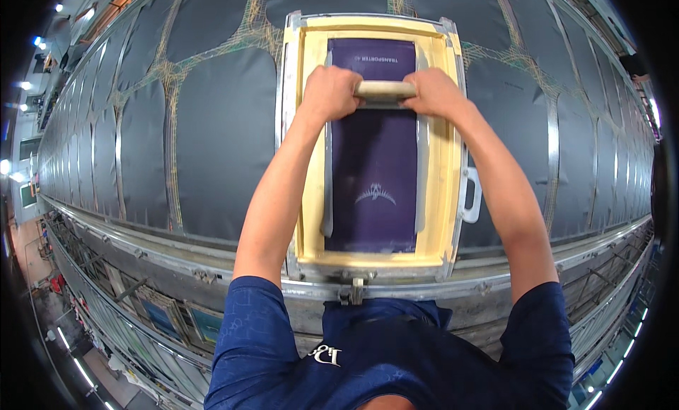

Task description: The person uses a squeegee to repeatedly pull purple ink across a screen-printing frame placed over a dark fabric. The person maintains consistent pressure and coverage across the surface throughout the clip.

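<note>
Both my hands grip a squeegee [385, 89] with a pale, rounded wooden handle, which lies crosswise over the upper part of a printing screen. My left hand [331, 93] is wrapped round the handle's left end; my right hand [435, 91] is closed on its right end. Beneath it, the screen's dark purple mesh [375, 152] shows a pale winged emblem lower down and small lettering near the far end. Yellow tape [313, 212] borders the mesh inside the metal screen frame [368, 17]. The squeegee's blade edge is mostly hidden under the handle and hands.
A long table carries dark grey sheets [223, 141] to both sides, with stained strips [172, 127] between them. A metal rail [481, 284] runs along the near edge, where a clamp [353, 291] meets the frame. A white handle [472, 195] juts from the frame's right side.
</note>
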Motion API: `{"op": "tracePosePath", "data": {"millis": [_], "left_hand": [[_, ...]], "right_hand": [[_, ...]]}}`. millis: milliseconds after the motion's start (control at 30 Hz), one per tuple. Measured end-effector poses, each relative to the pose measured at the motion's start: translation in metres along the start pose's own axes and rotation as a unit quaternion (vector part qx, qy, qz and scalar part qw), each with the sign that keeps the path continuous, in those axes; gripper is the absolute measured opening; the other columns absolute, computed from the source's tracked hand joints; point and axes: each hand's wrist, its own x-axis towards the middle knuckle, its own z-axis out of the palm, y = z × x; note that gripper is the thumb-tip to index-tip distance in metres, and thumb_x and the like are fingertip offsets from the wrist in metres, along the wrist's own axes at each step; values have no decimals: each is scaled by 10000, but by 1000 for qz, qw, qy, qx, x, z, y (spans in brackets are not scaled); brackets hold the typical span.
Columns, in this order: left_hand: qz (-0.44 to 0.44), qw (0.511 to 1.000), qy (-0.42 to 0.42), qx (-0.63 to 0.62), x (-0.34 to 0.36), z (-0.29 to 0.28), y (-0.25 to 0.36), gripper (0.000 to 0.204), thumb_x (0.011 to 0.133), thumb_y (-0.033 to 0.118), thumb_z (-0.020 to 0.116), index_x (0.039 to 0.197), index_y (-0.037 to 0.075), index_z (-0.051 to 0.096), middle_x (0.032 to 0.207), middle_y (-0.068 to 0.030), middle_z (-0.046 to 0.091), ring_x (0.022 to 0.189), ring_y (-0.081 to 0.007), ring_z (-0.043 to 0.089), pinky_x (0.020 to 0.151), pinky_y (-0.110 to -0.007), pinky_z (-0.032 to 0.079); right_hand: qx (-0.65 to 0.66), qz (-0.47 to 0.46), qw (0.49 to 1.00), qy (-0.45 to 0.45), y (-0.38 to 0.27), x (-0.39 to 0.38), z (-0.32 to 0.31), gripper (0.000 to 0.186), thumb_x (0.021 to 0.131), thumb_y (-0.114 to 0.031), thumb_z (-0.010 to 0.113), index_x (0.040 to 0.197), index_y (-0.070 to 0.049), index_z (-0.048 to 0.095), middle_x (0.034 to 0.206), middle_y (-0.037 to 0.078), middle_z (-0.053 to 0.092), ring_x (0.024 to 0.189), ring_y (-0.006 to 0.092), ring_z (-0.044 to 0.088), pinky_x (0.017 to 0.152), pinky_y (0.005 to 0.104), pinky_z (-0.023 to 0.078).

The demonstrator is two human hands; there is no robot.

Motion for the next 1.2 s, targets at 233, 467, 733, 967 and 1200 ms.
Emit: {"op": "tracePosePath", "data": {"millis": [233,467,733,967,1200], "left_hand": [[26,997,40,-58,-186,34,73,120,679,137,798,718,134,685,727,-52,686,720,-279,678,721,-439,469],[44,999,18,-26,-244,44,102,189,667,137,800,845,181,756,794,14,717,768,-208,670,785,-385,444],[49,999,17,16,-33,-9,22,245,715,320,849,823,135,730,749,-73,715,762,-300,702,808,-445,476],[11,999,-2,52,122,-28,-43,291,736,379,850,860,130,763,767,-106,735,798,-321,714,832,-457,512],[-24,1000,12,-6,153,-25,-55,276,725,343,862,861,124,763,772,-96,743,845,-323,720,824,-451,529]], "right_hand": [[-24,-58,998,31,-87,-168,77,253,665,-231,839,840,-92,721,767,122,710,793,327,684,789,449,509],[-35,-51,998,12,-114,-235,97,269,700,-240,846,888,-95,720,819,83,712,896,271,667,862,408,466],[-16,-12,999,40,-9,-46,7,295,711,-331,851,863,-104,740,785,130,729,825,348,715,769,466,555],[-41,37,998,-28,50,99,-68,389,745,-387,856,994,-99,777,940,177,759,929,362,734,841,457,579],[25,38,999,-27,70,130,-73,362,742,-325,872,965,-56,778,850,181,753,856,363,741,791,450,582]]}}
